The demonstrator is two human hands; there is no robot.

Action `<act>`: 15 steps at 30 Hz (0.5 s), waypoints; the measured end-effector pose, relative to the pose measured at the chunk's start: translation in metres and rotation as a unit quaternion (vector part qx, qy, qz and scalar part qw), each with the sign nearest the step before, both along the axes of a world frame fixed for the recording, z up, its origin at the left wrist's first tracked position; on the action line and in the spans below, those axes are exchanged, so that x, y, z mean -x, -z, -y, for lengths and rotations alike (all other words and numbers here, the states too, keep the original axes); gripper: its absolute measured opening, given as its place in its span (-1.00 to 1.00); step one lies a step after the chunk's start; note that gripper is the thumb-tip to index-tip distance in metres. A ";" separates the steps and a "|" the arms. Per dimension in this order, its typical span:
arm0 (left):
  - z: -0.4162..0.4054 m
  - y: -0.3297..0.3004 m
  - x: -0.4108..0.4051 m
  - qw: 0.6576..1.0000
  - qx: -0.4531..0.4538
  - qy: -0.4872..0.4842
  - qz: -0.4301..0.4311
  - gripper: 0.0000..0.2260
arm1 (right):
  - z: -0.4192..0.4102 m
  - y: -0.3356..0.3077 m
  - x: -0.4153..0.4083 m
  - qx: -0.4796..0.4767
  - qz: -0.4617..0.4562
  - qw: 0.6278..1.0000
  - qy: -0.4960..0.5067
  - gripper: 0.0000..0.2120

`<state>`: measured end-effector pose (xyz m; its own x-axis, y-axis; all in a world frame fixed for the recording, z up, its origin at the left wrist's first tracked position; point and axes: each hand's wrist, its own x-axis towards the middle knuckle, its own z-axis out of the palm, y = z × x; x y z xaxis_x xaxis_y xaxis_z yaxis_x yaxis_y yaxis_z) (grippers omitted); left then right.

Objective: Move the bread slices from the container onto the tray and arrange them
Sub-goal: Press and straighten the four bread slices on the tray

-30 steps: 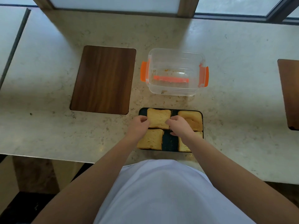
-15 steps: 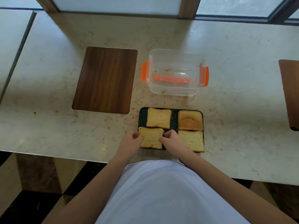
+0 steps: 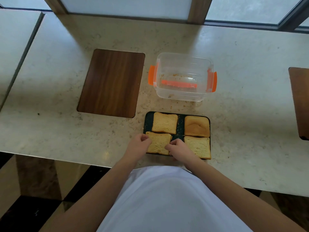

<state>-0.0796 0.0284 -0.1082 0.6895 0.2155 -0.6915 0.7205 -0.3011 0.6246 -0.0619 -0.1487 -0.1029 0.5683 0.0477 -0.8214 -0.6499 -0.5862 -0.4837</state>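
A dark tray (image 3: 181, 123) lies near the counter's front edge with several toasted bread slices on it in two rows. The near-left slice (image 3: 158, 142) is pinched from both sides: my left hand (image 3: 139, 144) grips its left edge and my right hand (image 3: 178, 148) grips its right edge. The far-left slice (image 3: 164, 122), the far-right slice (image 3: 197, 126) and the near-right slice (image 3: 199, 146) lie flat and untouched. Behind the tray stands the clear plastic container (image 3: 183, 77) with orange clips, holding only crumbs.
A dark wooden board (image 3: 111, 82) lies left of the container. Another wooden board (image 3: 301, 102) is cut off at the right edge. The counter's front edge runs just under my hands. A window frame lines the back.
My hands left the far-left slice and came down to the near-left slice, which they now hold at its two sides. The view has shifted slightly.
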 end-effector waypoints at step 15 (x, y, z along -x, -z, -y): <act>0.000 -0.008 -0.018 0.997 0.065 -0.015 -0.029 -0.84 | 0.022 -0.003 -0.002 0.006 0.005 1.000 0.023 -0.63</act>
<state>-0.0618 0.0285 -0.1000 0.6428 0.1407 -0.7530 0.7635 -0.1984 0.6146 -0.0603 -0.1712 -0.1002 0.5782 0.0107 -0.8158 -0.6718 -0.5612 -0.4835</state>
